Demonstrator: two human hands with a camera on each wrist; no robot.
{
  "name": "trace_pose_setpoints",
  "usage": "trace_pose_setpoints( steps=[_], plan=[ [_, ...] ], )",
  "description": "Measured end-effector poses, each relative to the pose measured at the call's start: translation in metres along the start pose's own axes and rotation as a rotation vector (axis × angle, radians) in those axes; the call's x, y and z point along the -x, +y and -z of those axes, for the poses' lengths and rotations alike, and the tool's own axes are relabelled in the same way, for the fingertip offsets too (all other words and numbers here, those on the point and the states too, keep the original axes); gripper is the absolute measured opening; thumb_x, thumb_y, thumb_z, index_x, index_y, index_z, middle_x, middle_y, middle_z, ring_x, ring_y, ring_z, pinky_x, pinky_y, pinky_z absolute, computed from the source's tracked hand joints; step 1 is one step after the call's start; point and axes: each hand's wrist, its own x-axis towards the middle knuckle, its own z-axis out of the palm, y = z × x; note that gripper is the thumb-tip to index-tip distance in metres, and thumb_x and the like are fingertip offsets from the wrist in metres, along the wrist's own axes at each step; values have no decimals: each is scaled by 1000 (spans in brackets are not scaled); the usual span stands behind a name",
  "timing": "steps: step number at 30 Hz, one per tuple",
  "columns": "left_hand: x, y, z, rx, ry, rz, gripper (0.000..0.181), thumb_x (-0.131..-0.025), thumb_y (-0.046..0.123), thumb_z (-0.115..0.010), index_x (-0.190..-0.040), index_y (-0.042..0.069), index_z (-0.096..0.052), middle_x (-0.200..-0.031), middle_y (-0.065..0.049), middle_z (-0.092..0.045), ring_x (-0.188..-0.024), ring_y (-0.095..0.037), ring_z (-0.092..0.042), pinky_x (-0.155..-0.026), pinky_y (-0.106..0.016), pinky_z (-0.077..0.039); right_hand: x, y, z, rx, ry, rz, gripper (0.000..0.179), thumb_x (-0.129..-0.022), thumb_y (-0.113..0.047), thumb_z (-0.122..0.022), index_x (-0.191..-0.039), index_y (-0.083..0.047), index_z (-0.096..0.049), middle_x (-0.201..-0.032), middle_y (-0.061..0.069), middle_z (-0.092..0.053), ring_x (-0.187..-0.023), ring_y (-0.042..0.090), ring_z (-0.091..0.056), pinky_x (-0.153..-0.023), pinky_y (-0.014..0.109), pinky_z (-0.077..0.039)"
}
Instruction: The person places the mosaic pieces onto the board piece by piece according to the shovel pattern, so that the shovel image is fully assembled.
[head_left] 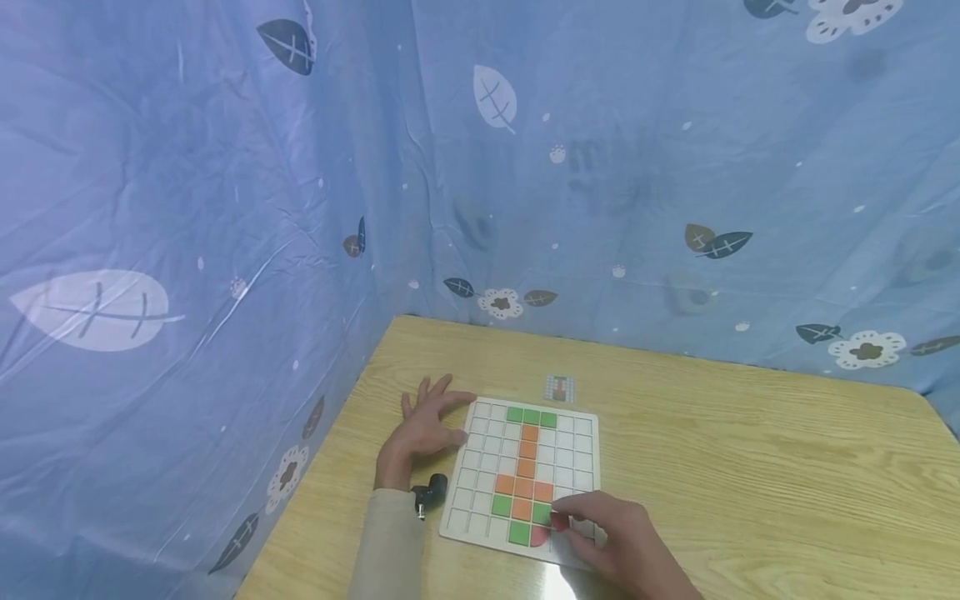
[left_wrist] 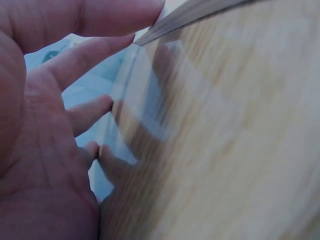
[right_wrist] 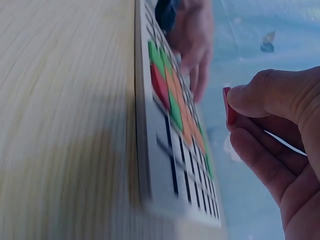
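Note:
A white square grid board (head_left: pixel 585 460) lies on the table, with flat green tiles (head_left: pixel 532 417) and orange tiles (head_left: pixel 524 487) set in a figure down its middle. One red piece with a rounded edge (head_left: pixel 539 536) sits in the near row, right of a green tile. Between thumb and fingers my right hand (head_left: pixel 617 533) pinches another small red piece (right_wrist: pixel 229 106), raised above the board's near right part. My left hand (head_left: pixel 423 427) is at the board's left edge with fingers spread, thumb and index fingertips right at the rim.
Beyond the board lies a small card (head_left: pixel 559 388) printed with a grid figure. A black wrist camera (head_left: pixel 431 492) sits by the left sleeve (head_left: pixel 388 542). The wooden table (head_left: pixel 750 467) meets a blue leaf-patterned cloth (head_left: pixel 637 208) at the back and left.

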Motion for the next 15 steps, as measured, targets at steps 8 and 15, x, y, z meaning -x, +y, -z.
trace_pose_setpoints(
  steps=[8, 15],
  plan=[
    [0, 0, 1, -9, -4, -1, 71, -79, 14, -82, -148, 24, -69, -182, -17, -24, -170, -49, 5, -128, -77, 18, -20, -8, -26, -59, -41, 19, 42, -76, 7, -90, -110, -14, -79, -96, -9, -81, -83, 4, -73, -84, 11, -57],
    [-1, -1, 1, -22, -7, 2, 71, -80, 15, -81, -148, 26, -69, -182, -16, -23, -170, -49, 5, -128, -77, 18, -27, -11, -47, -101, -122, -76, 27, -85, 2, -87, -104, -16, -79, -91, -11, -76, -77, -1, -62, -69, 10, -52]
  ],
)
